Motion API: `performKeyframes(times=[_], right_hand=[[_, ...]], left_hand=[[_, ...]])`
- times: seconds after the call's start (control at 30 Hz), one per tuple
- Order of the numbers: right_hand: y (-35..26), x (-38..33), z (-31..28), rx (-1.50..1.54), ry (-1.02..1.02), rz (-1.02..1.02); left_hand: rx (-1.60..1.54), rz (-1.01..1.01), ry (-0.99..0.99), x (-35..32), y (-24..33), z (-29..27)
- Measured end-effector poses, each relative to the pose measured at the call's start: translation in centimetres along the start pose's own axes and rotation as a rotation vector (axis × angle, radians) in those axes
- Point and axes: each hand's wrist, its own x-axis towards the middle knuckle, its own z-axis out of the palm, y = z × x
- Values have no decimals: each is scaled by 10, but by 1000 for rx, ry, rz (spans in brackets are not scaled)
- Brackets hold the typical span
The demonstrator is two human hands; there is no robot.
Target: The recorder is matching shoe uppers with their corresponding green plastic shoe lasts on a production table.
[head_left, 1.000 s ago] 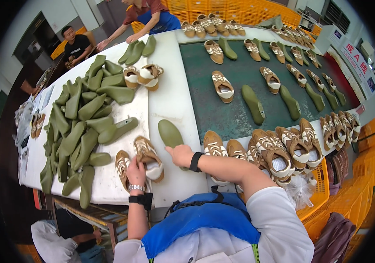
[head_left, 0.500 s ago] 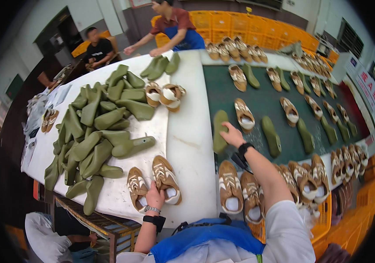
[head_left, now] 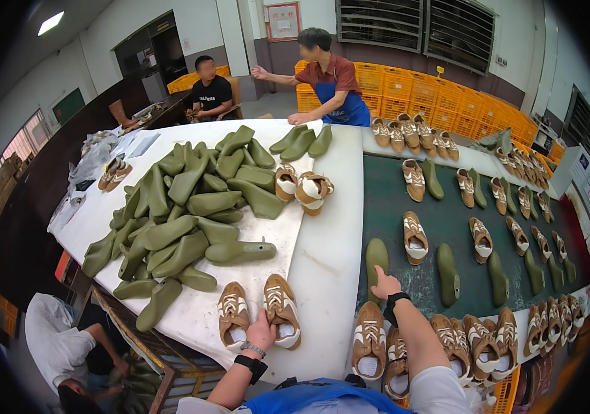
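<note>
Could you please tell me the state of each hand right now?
Left hand: touching the brown-and-white shoe by its opening; whether it grips cannot be told.
Right hand: closed on a green shoe last.

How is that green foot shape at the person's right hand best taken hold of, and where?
Probably around its near half, coming from the near right, with thumb and fingers across its width. The green foot shape is long and slim, its length running away from the person, so that part is nearest; the right hand touches it there.
</note>
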Motion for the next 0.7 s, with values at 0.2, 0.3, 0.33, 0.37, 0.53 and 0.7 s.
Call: performKeyframes(times=[0.2,0.3,0.33,0.37,0.53,0.7], right_hand=[[-3,-9,18,-33,-15,7],[-8,-17,3,25,29,64],[-7,-17,4,12,97,35],[-8,-18,0,12,104,18],[-1,-8,-10,35,-56,72],[14,-1,-1,54,-93,163]], left_hand=[[-60,46,-30,-3,-9,9],[-44,69,-9,3,-5,9],[-42,83,10,2,-5,6],[-45,71,7,4,-4,2],[-67,30,-7,13,6,2],[-27,38,-31,16,14,13]])
